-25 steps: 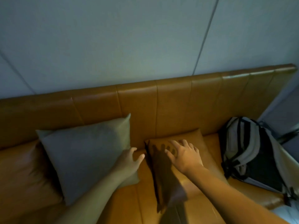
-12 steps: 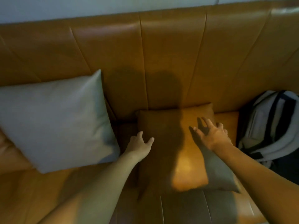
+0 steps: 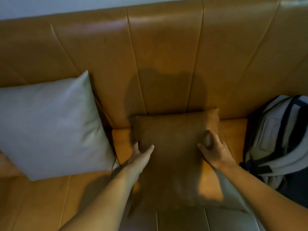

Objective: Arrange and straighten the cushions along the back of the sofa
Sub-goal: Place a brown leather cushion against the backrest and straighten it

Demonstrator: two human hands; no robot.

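Tan leather cushion [image 3: 173,147] lies flat on the seat, mid-sofa, far edge touching the backrest [image 3: 166,55], mostly in shadow, near part blurred. It is held at both sides: left hand [image 3: 140,155] at its left edge, thumb and fingers spread; right hand [image 3: 215,150] on its right side, fingers curled onto the surface, grip depth not discernible. Grey cushion [image 3: 50,125] is propped tilted against the backrest to the left, just beside. Grey-and-black backpack [image 3: 276,135] sits at far right, apart from the cushion.

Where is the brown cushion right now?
The brown cushion lies flat mid-seat, its far edge against the sofa back, between the grey cushion and the backpack.
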